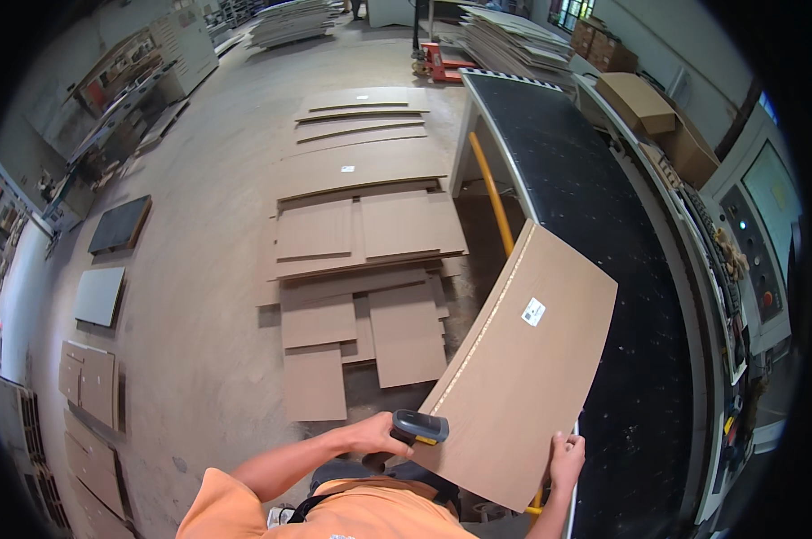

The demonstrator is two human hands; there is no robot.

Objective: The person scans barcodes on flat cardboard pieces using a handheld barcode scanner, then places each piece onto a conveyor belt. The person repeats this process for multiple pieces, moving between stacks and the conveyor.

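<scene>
My left hand (pixel 375 435) is closed round the grip of a dark handheld barcode scanner (pixel 421 423), whose head overlaps the near left corner of a large brown panel (pixel 514 386). My right hand (pixel 567 460) grips the panel's near right edge. The panel is tilted and lies partly over the black conveyor belt (pixel 635 395). A small white label (pixel 533 312) with a printed code is on the panel's upper face. Along its left side runs a pale, raw edge. Whether the left fingers also touch the panel is hidden.
Several stacks of brown boards (pixel 361 225) lie on the floor ahead and left. A yellow rail (pixel 491 189) runs beside the conveyor. Cardboard boxes (pixel 638 101) and a control panel (pixel 754 247) stand on the right. More boards (pixel 89 382) lie far left; a red pallet jack (pixel 448 63) stands beyond.
</scene>
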